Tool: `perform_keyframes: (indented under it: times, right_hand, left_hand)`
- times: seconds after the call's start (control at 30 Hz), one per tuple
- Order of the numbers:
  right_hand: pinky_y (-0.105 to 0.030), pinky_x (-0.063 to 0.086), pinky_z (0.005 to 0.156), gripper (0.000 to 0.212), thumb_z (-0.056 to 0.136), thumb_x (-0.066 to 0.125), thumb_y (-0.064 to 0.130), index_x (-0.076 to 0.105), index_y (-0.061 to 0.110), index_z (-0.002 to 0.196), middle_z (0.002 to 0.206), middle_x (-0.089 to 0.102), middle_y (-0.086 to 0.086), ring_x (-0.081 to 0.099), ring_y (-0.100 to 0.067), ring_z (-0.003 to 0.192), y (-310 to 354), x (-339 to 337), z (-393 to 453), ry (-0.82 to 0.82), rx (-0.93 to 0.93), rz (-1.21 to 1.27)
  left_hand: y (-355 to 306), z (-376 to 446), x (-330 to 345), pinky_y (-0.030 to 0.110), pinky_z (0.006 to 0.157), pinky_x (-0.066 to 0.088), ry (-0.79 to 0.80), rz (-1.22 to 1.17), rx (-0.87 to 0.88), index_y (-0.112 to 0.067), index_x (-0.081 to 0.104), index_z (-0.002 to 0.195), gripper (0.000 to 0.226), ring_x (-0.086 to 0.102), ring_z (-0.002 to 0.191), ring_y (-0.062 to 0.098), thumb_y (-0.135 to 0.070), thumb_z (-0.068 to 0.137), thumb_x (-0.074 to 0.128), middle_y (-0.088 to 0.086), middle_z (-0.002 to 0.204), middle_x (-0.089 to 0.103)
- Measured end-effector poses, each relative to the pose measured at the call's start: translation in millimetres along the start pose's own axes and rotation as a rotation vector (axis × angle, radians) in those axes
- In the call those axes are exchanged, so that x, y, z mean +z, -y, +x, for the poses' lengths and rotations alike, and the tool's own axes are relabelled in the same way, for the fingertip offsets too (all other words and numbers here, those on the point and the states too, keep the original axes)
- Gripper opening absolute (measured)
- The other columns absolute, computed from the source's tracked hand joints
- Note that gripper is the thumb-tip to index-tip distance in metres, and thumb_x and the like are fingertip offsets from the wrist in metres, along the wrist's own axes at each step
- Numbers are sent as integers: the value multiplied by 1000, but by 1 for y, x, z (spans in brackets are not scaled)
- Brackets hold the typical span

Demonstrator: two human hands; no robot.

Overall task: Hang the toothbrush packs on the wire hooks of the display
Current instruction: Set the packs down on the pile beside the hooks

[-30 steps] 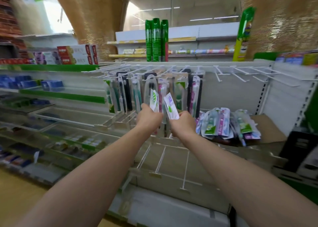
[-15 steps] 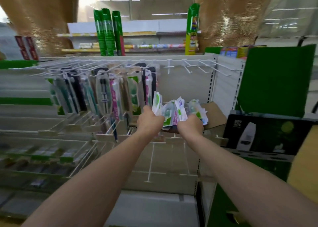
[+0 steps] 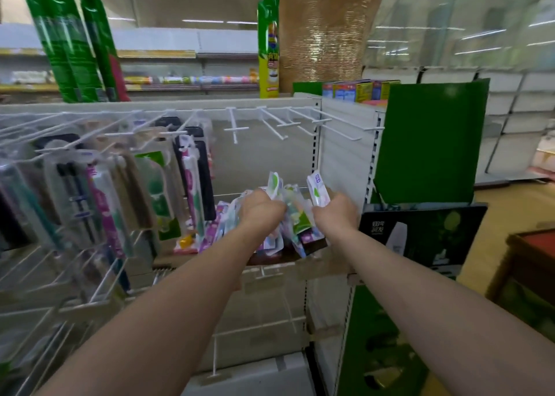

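My left hand (image 3: 262,206) grips a white-and-green toothbrush pack (image 3: 274,185) by its lower end. In my right hand (image 3: 335,212) is a second pack of the same kind (image 3: 317,190), also held upright. Both hands hover over a pile of loose toothbrush packs (image 3: 295,229) lying in a cardboard box (image 3: 327,263) on the shelf. White wire hooks (image 3: 277,123) stick out from the back panel above the pile and carry nothing. Further left, hooks hold several hanging toothbrush packs (image 3: 156,185).
Green spray cans (image 3: 70,47) and a yellow-green can (image 3: 268,47) stand on the top shelf. A green end panel (image 3: 429,137) and a dark product box (image 3: 420,233) close off the right side. Lower wire hooks (image 3: 75,275) jut out at bottom left.
My view has swung right along the display. Both hands, each still holding a pack, moved from the hanging packs to above the loose pile in the box.
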State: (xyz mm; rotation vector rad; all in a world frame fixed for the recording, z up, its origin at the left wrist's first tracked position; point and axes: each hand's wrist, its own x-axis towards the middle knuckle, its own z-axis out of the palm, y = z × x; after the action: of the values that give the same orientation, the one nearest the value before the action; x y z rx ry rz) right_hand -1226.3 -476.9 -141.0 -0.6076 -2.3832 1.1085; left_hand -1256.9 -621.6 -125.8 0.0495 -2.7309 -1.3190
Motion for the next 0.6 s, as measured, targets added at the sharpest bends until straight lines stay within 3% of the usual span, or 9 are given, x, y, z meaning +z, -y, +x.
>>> perform_keyframes:
  times: [0.17,0.33,0.43,0.5,0.6]
  right_hand:
    - [-27,42,57,27,90,74,32,72,10,107,92,67,-8,59,-26,78,-10,15,28,2,118,-96]
    - [-31,47,67,27,90,75,31,71,10,106,103,71,-12,67,-31,95,-16,23,34,5,84,-152]
    - [-32,52,71,28,90,74,33,71,10,106,104,72,-12,67,-32,95,-20,24,35,11,90,-159]
    - [-33,55,73,29,90,72,34,72,11,108,105,72,-13,68,-33,95,-19,22,34,-4,87,-163]
    - [-35,58,75,29,89,68,35,74,16,110,102,73,-10,68,-32,94,-10,18,28,-27,47,-206]
  left_hand:
    - [0,25,24,31,75,41,32,69,42,-3,61,122,40,62,112,36,-26,90,67,18,123,66]
    - [6,32,29,33,73,43,64,132,104,-3,60,119,37,57,95,32,-29,92,64,16,112,65]
    - [9,33,30,33,70,45,103,227,97,-10,59,94,22,56,86,28,-32,94,62,8,96,61]
    - [8,32,28,31,67,44,105,293,90,-16,53,78,33,59,84,27,-44,96,60,6,92,63]
    - [4,27,24,31,70,42,84,368,108,-15,57,88,46,59,90,28,-60,96,54,5,94,61]
